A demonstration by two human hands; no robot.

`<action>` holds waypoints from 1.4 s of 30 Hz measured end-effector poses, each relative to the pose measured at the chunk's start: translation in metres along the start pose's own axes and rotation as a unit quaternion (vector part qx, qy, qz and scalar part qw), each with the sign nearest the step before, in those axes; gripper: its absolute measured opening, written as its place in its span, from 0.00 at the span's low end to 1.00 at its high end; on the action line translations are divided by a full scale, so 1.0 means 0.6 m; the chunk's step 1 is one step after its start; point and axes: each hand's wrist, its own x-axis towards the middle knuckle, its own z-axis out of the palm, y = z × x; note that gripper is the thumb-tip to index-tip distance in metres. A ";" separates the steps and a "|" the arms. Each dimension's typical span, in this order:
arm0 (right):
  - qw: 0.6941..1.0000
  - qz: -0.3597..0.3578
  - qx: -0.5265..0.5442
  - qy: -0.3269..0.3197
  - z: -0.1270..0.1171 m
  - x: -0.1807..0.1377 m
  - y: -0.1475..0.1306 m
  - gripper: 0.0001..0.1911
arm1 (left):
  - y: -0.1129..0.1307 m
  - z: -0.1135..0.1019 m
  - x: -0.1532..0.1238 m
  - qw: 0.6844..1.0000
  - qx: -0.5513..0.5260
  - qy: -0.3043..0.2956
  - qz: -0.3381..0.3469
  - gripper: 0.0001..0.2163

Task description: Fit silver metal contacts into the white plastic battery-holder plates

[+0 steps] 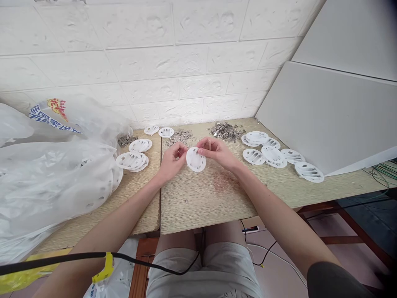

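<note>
Between my two hands a round white plastic disc (196,160) is held up above the table, tilted towards me, with small metal bits visible on it. My right hand (217,151) pinches its upper right rim between thumb and finger. At the left rim, the curled fingers of my left hand (173,161) close on the edge; their tips are partly hidden. Just behind the hands lies a scatter of small metal pieces (180,136). A larger heap of metal pieces (227,131) rests farther right, near the wall.
Overlapping white discs (273,155) lie to the right, and more discs (132,160) to the left. Large plastic bags (56,178) cover the left side. A grey panel (335,111) leans at the right. A black cable (149,265) crosses low in front.
</note>
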 end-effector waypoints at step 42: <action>0.952 -0.155 -0.224 0.142 0.032 -0.005 0.016 0.07 | 0.014 0.000 0.000 0.904 -0.271 -0.115 -0.310 0.13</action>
